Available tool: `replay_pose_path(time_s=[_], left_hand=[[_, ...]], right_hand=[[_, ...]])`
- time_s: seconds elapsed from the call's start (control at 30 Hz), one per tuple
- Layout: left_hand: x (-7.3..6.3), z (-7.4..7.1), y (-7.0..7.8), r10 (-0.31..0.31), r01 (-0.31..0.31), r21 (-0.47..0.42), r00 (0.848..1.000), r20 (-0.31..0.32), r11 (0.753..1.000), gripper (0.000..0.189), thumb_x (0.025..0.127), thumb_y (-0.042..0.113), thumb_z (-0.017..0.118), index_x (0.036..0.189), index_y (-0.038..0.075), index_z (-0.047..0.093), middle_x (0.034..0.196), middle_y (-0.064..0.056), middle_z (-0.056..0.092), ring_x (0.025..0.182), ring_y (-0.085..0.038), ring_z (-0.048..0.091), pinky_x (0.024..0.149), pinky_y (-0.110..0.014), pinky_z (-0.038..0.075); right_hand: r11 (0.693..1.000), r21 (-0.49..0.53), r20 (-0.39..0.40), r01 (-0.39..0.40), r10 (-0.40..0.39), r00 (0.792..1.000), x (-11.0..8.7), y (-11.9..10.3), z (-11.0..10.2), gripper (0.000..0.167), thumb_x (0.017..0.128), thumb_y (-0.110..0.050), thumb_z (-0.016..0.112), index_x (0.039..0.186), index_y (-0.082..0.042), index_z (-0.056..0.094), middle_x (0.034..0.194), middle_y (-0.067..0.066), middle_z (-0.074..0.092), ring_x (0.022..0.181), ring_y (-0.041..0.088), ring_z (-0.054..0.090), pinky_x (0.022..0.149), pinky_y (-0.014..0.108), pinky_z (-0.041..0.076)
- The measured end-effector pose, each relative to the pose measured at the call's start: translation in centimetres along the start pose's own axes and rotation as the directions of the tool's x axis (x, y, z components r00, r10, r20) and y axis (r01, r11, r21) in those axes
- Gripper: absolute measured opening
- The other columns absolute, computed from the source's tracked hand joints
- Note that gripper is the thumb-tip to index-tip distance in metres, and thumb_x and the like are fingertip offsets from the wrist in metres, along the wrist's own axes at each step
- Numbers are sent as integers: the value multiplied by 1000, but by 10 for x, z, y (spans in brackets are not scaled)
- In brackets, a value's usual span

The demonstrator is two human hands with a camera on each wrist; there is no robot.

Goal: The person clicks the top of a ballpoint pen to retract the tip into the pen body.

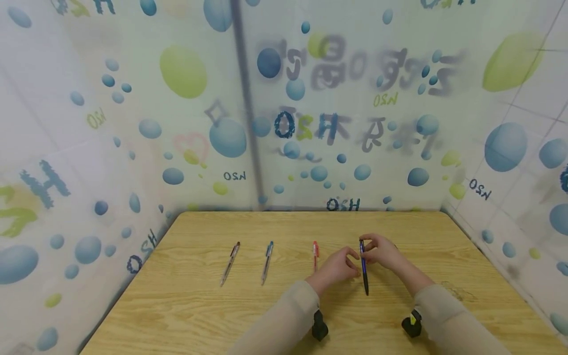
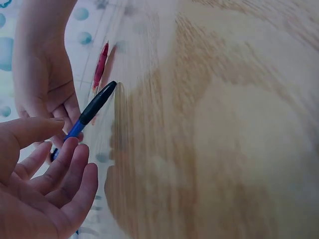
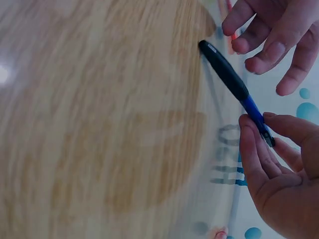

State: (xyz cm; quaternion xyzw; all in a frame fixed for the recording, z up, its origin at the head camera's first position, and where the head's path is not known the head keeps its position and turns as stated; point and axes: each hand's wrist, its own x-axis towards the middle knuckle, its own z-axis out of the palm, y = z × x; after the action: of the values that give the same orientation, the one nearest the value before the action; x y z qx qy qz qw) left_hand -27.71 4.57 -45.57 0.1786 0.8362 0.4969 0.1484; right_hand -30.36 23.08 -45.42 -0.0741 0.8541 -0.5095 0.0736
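Note:
My right hand (image 1: 385, 252) pinches a blue pen with a black grip (image 1: 364, 268) near its far end, thumb and fingertips on the barrel. In the right wrist view the pen (image 3: 227, 69) slants with its black end toward my side. Beside it, my left hand (image 1: 336, 267) hovers with fingers loosely bent; in the left wrist view the left hand (image 2: 47, 189) has its fingertips close to the blue barrel, and contact is hard to tell. A red pen (image 1: 315, 254) lies left of that hand, its lower part hidden.
Two more pens lie apart on the left of the wooden table (image 1: 186, 315): a dark-capped one (image 1: 230, 264) and a blue-capped one (image 1: 267, 262). Behind the right hand in the left wrist view lies a dark red pen (image 2: 101, 64). Patterned curtains (image 1: 310, 192) enclose the table.

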Motion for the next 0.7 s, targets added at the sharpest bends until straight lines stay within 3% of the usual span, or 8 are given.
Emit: replay_pose_path(time_s=[0.7], left_hand=[[2, -3, -2, -26, 26, -36, 1000, -7, 999, 22, 87, 6, 72, 106, 12, 64, 77, 2, 63, 66, -14, 62, 59, -25, 49]], right_hand=[[989, -140, 4, -42, 43, 999, 6, 9, 3, 55, 82, 1, 75, 131, 11, 51, 88, 13, 63, 66, 20, 64, 62, 36, 56]])
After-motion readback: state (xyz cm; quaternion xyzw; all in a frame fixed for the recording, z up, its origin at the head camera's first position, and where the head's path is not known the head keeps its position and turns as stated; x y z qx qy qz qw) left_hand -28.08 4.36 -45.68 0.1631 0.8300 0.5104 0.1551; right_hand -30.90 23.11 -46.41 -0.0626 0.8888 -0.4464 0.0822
